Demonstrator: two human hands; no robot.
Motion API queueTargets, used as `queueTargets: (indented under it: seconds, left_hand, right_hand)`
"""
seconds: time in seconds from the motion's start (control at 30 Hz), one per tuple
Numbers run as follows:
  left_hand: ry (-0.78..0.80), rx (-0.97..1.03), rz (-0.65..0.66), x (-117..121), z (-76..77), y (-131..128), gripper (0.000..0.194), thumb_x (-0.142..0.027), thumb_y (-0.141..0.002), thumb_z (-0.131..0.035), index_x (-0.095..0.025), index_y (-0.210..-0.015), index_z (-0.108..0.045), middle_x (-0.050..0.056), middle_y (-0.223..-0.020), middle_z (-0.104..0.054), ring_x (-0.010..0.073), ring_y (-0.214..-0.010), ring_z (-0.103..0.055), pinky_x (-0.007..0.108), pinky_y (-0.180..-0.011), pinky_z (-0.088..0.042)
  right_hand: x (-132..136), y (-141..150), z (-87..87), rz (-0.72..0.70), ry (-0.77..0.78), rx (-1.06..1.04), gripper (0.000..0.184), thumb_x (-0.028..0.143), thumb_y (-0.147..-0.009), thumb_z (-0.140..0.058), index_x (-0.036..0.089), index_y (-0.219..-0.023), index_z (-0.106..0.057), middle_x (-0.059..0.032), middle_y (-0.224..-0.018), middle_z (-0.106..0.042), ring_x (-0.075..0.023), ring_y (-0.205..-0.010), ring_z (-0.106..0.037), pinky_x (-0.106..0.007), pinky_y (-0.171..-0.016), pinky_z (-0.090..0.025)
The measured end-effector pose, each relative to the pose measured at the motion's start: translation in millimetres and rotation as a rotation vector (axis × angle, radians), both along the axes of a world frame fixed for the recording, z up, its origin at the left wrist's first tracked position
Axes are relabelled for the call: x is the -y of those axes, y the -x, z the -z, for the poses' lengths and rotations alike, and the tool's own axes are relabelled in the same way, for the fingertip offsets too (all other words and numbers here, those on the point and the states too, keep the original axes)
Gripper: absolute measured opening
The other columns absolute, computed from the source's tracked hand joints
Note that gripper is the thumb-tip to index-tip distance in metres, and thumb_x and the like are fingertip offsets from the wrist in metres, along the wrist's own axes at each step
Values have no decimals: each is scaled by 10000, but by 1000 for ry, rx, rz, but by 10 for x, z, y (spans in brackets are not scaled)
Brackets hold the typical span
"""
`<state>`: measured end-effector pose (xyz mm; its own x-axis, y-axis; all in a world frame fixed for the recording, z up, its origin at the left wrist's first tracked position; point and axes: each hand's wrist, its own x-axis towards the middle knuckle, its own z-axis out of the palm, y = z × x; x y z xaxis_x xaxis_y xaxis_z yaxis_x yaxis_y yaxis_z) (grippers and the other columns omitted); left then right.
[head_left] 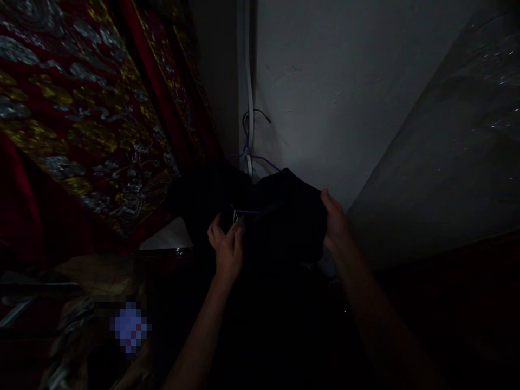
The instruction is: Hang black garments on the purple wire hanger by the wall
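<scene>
A black garment [284, 227] hangs on a purple wire hanger [265, 158], whose hook stands clear of the cloth at the top. My left hand [227, 246] is at the garment's front near the neckline, with its fingers curled in on the cloth. A thin white string [235, 215] shows right above these fingers; whatever hangs from it is too dark to make out. On the right, my right hand [336, 223] grips the garment's outer edge by the shoulder, thumb up along the side. The lower part of the garment is lost in darkness.
Red cloth with gold and silver embroidery [97, 124] hangs at the left. Behind the hanger, a pale pipe or cable [248, 65] runs down the grey wall [345, 81]. A shiny clear sheet [459, 135] covers the right side. Blurred items lie at lower left.
</scene>
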<state>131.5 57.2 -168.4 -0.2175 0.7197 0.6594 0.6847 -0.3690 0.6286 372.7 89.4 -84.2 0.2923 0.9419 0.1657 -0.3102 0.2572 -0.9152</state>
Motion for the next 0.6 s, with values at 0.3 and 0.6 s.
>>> queueTargets:
  seconds: [0.3, 0.6]
  left_hand:
    - [-12, 221, -70, -28, 67, -21, 370, -391, -1022, -412, -182, -904, -694, 114, -1059, -619, 253, -1040, -601, 457, -975, -480]
    - [-108, 552, -180, 495, 10, -61, 418, -386, -853, -738, -198, -1218, -664, 99, -1219, -710, 262, -1172, -655, 411, -1044, -494]
  right_hand:
    - [42, 19, -4, -17, -1, -26, 510, 650, -777, -720, 229, -1066, -722, -91, -1117, -766, -324, -1209, -660, -512, -1006, -563]
    - [80, 96, 275, 476, -171, 95, 401, 455, -773, -746, 241, -1099, -652, -57, -1279, -665, -248, -1246, -594, -433, -1114, -441]
